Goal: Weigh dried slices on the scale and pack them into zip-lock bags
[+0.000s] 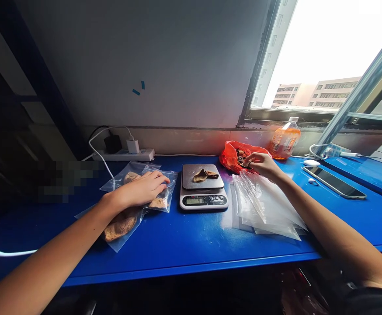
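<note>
- In the left-middle of the frame, the left hand (148,187) is lying palm-down over filled clear bags (121,227), its fingers loosely extended and not gripping anything; brownish pieces are showing through the plastic.
- Right of centre, the right hand (262,164) is bending its fingertips into the mouth of a red plastic bag (230,159), among dark dried pieces (241,155); I cannot tell whether it is pinching one.
- Dead centre, a kitchen scale (202,191) is carrying two curled dried slices (200,176) on its metal platform; its small display is showing figures too faint to read.
- Just below the right hand, a stack of flat clear bags (269,205) is spreading over the blue table (178,249).
- Behind the right hand, a bottle of orange drink (286,140) is standing upright near the window.
- Farther right, a phone (335,181) is lying flat.
- Upper left of centre, a power strip (145,154) is sitting against the wall, a white charger (132,145) plugged in.
</note>
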`<state>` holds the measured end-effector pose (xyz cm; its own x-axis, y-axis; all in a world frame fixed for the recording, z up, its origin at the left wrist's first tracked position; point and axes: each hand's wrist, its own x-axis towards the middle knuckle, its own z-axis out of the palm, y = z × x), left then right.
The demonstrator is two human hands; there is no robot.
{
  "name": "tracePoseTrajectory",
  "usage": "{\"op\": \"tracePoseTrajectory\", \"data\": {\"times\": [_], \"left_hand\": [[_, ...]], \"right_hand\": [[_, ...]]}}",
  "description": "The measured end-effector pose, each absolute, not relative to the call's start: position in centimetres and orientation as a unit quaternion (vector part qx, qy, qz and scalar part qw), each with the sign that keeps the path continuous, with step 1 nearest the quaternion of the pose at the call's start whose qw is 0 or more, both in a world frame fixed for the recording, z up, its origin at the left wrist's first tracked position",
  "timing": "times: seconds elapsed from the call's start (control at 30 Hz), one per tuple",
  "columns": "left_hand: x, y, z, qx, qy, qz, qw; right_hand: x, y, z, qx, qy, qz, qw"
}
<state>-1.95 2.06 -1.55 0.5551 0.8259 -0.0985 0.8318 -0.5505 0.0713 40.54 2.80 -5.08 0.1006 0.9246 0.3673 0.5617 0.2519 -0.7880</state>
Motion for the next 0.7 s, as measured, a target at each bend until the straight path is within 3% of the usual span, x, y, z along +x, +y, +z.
{"op": "tracePoseTrajectory", "data": {"times": [0.3, 0.7], "left_hand": [[-2.3, 2.5, -2.0, 0.886, 0.461, -0.01, 0.049], [-2.0, 2.0, -1.5, 0.881, 0.468, -0.024, 0.058]], "right_hand": [[40.4, 3.1, -5.2, -0.614, -0.545, 0.203, 0.534], [37.7, 1.6, -3.7, -0.528, -0.555, 0.358, 0.533]]}}
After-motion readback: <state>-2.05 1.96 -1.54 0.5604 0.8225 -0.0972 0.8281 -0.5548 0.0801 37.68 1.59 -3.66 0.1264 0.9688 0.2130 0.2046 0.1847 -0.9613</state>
